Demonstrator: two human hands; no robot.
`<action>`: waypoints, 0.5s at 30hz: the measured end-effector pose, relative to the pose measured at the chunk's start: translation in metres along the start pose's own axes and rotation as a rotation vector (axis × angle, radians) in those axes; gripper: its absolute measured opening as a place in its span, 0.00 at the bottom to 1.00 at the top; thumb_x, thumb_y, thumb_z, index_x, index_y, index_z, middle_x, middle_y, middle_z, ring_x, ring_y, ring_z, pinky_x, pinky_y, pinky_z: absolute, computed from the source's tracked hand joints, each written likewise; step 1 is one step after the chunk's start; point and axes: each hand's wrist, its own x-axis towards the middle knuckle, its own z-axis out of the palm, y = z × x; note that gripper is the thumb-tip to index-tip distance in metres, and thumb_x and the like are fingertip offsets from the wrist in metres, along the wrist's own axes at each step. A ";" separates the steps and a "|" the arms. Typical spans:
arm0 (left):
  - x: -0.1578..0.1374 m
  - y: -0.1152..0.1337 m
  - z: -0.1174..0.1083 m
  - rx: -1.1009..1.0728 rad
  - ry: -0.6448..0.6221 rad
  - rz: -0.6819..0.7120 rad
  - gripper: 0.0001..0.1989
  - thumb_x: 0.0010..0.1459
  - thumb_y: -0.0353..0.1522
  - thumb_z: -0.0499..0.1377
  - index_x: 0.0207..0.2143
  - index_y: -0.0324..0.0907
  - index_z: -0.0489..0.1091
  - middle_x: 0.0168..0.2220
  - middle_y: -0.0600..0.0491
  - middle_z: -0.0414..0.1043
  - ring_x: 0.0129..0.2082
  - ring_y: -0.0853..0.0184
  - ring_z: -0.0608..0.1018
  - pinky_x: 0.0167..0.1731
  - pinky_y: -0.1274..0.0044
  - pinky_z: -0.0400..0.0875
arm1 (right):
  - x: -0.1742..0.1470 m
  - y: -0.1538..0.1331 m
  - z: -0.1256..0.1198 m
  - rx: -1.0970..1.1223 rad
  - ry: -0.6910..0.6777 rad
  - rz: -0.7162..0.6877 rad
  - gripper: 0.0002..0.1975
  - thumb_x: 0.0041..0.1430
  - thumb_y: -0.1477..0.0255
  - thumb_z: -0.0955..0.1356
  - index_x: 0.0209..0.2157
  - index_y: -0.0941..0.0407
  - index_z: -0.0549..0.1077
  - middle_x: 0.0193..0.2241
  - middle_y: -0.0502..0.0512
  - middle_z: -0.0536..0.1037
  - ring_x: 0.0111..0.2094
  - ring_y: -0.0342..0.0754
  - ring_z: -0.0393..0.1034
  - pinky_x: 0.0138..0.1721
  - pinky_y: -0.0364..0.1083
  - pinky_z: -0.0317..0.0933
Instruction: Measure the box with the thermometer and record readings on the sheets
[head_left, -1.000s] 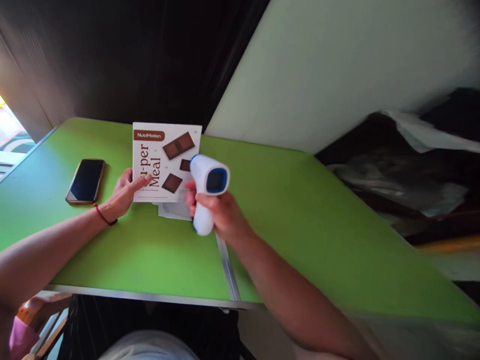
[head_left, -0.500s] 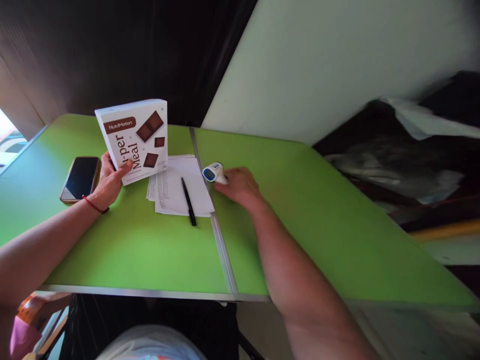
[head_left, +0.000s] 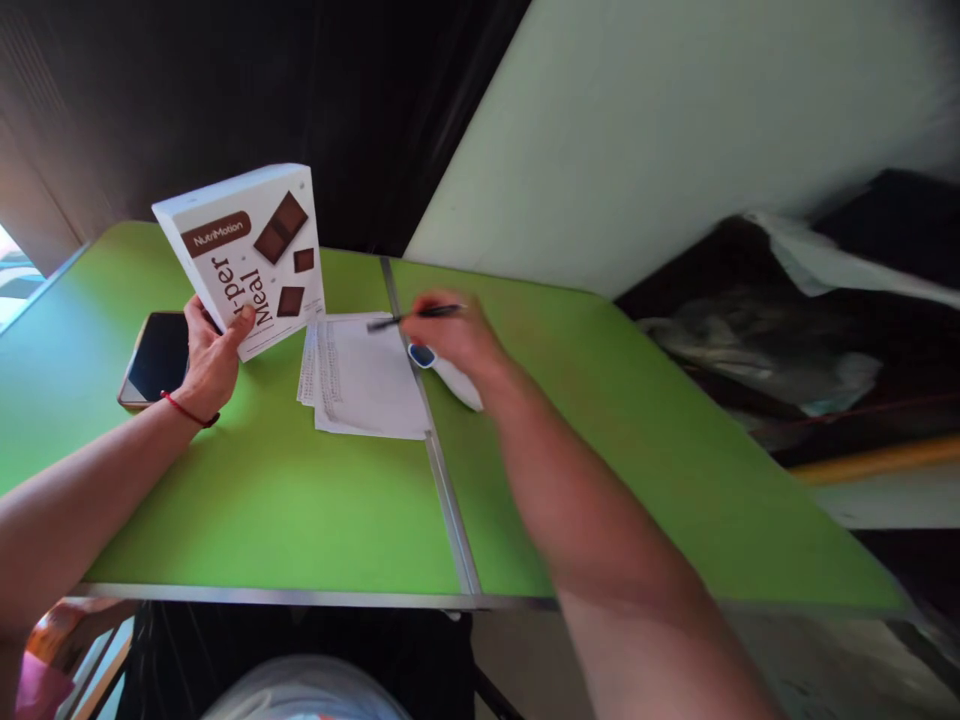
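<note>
My left hand (head_left: 212,355) grips the lower left corner of a white NutriMotion box (head_left: 247,262), thumb on its front. The box is tilted, its printed face with chocolate pieces turned towards me. In the fingers of my right hand (head_left: 454,335) is a black pen (head_left: 386,324), held level over the right side of a stack of papers (head_left: 371,385). The left part of the papers carries rows of print. Below my right hand lies a white and blue infrared thermometer (head_left: 456,380), partly hidden by the hand.
A smartphone (head_left: 156,360) lies on the green table (head_left: 300,520) left of my left hand. A metal strip (head_left: 452,510) runs across the tabletop. Behind stand a dark panel (head_left: 225,90) and a pale wall (head_left: 600,150). Plastic bags (head_left: 757,340) lie on a shelf at the right.
My right hand has let go of the thermometer, which now lies on the table, and has picked up the pen from the papers. The box has moved slightly up and left.
</note>
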 end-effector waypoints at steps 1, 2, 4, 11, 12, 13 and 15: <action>0.001 0.001 0.000 0.012 0.011 0.017 0.40 0.46 0.54 0.78 0.49 0.48 0.61 0.50 0.50 0.76 0.52 0.57 0.81 0.56 0.64 0.77 | 0.013 0.001 0.002 0.092 0.109 -0.048 0.08 0.57 0.79 0.69 0.28 0.52 0.70 0.20 0.45 0.72 0.23 0.44 0.68 0.30 0.45 0.65; 0.003 0.002 -0.001 0.020 0.026 0.026 0.40 0.46 0.54 0.78 0.50 0.48 0.61 0.50 0.49 0.76 0.52 0.56 0.80 0.57 0.63 0.77 | 0.025 0.002 0.006 0.161 0.230 -0.080 0.08 0.59 0.79 0.66 0.30 0.52 0.68 0.21 0.45 0.72 0.24 0.43 0.69 0.31 0.45 0.65; 0.005 0.003 -0.002 0.023 0.060 0.033 0.41 0.45 0.55 0.78 0.50 0.48 0.60 0.50 0.50 0.75 0.53 0.56 0.80 0.58 0.63 0.76 | 0.042 0.006 0.024 0.198 0.308 -0.174 0.07 0.66 0.75 0.61 0.39 0.52 0.70 0.29 0.49 0.77 0.30 0.45 0.75 0.38 0.46 0.69; 0.007 0.003 -0.002 0.000 0.058 0.023 0.43 0.42 0.58 0.77 0.48 0.48 0.61 0.50 0.49 0.76 0.53 0.56 0.80 0.57 0.63 0.77 | 0.031 0.031 0.086 -0.211 -0.011 -0.204 0.07 0.64 0.66 0.65 0.43 0.51 0.71 0.41 0.58 0.81 0.45 0.58 0.77 0.51 0.57 0.70; 0.007 0.002 -0.001 -0.006 0.055 0.019 0.43 0.42 0.58 0.78 0.48 0.48 0.61 0.50 0.49 0.76 0.53 0.56 0.80 0.57 0.63 0.77 | 0.023 0.034 0.087 -0.234 -0.031 -0.208 0.09 0.64 0.66 0.65 0.45 0.51 0.70 0.43 0.60 0.81 0.46 0.59 0.76 0.52 0.59 0.69; 0.007 0.002 0.000 -0.011 0.049 0.014 0.43 0.42 0.58 0.78 0.48 0.48 0.61 0.50 0.49 0.76 0.53 0.56 0.80 0.57 0.63 0.77 | 0.015 0.037 0.085 -0.250 -0.050 -0.224 0.11 0.63 0.66 0.66 0.46 0.51 0.70 0.45 0.62 0.81 0.48 0.60 0.75 0.53 0.59 0.69; 0.008 0.001 0.002 -0.018 0.026 0.010 0.43 0.42 0.58 0.78 0.48 0.47 0.62 0.50 0.49 0.76 0.52 0.56 0.80 0.57 0.63 0.77 | -0.003 0.040 0.080 -0.309 -0.125 -0.292 0.15 0.62 0.65 0.67 0.50 0.52 0.69 0.50 0.66 0.79 0.53 0.63 0.73 0.57 0.61 0.67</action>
